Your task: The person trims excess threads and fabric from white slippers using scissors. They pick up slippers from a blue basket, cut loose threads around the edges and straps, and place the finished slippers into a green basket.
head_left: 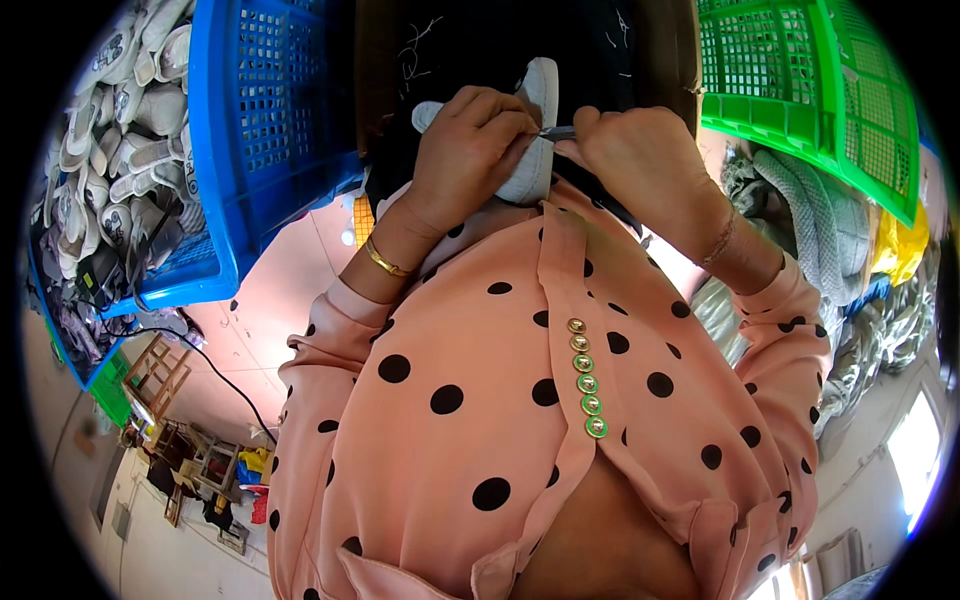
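A shoe [541, 92] with a white sole lies in my lap, sole edge facing up and right. My left hand [462, 155] is closed around its side, covering much of the upper. In my right hand [648, 158] is a small grey pointed metal tool [559, 132], gripped between thumb and fingers. The tool's tip meets the sole edge beside my left fingertips. Most of the tool is hidden in the palm, so its exact kind does not show.
To the left stands a blue plastic crate [213, 140], with many pale shoes [130, 140] piled beside and behind its wall. Green crates [760, 115] are at the right, above grey cloth-like items [815, 220]. Black cloth [460, 45] with loose white threads lies ahead. Wooden stools [158, 375] stand far left.
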Available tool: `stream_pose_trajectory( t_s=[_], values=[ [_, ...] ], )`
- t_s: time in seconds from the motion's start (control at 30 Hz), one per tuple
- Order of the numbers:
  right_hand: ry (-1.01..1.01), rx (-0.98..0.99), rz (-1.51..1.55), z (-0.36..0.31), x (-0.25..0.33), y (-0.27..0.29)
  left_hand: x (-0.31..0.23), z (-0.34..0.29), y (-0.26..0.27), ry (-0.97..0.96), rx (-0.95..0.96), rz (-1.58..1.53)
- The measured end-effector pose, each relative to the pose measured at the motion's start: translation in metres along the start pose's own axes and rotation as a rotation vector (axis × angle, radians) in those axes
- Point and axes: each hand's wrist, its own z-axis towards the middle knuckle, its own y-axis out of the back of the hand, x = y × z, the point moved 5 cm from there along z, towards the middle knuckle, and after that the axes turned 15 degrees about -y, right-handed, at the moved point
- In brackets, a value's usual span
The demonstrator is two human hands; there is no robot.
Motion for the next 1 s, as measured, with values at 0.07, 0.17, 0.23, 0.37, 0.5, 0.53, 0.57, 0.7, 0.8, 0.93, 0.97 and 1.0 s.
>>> stream_pose_trajectory(
  t_s=[0.07, 0.17, 0.23, 0.37, 0.5, 0.53, 0.57, 0.7, 0.8, 0.93, 0.97, 1.0],
  values=[
    [-0.007, 0.025, -0.005, 0.001, 0.001, 0.0, -0.001, 0.0, -0.003, 0.003, 0.007, 0.033],
    [-0.027, 0.034, -0.032, 0.002, 0.002, -0.002, 0.0, 0.0, -0.005, 0.001, 0.007, 0.048],
    [-0.014, 0.044, -0.058, 0.003, 0.003, -0.002, 0.0, 0.0, -0.005, 0.006, 0.015, 0.055],
    [0.004, 0.049, -0.142, 0.003, 0.005, -0.002, 0.0, -0.001, -0.007, 0.019, 0.034, 0.05],
    [0.011, 0.035, -0.159, 0.002, 0.008, 0.001, -0.001, -0.001, -0.007, 0.044, 0.041, 0.041],
    [0.019, 0.026, -0.162, 0.002, 0.008, 0.001, -0.001, -0.001, -0.007, 0.046, 0.04, 0.039],
    [0.026, 0.018, -0.166, 0.002, 0.008, 0.002, -0.001, -0.001, -0.007, 0.047, 0.038, 0.036],
    [0.042, 0.009, -0.223, 0.002, 0.01, 0.0, -0.001, 0.0, -0.008, 0.056, 0.034, 0.034],
    [0.071, -0.006, -0.265, 0.002, 0.011, -0.001, -0.002, 0.001, -0.008, 0.057, 0.034, 0.042],
    [0.063, 0.009, -0.242, 0.003, 0.008, -0.006, -0.002, -0.001, -0.008, 0.086, 0.015, 0.015],
    [0.061, 0.013, -0.245, 0.004, 0.004, -0.007, -0.002, -0.001, -0.008, 0.104, 0.005, -0.004],
    [0.022, 0.021, -0.17, 0.004, -0.001, -0.006, 0.0, -0.003, -0.007, 0.128, -0.013, -0.031]
  ],
)
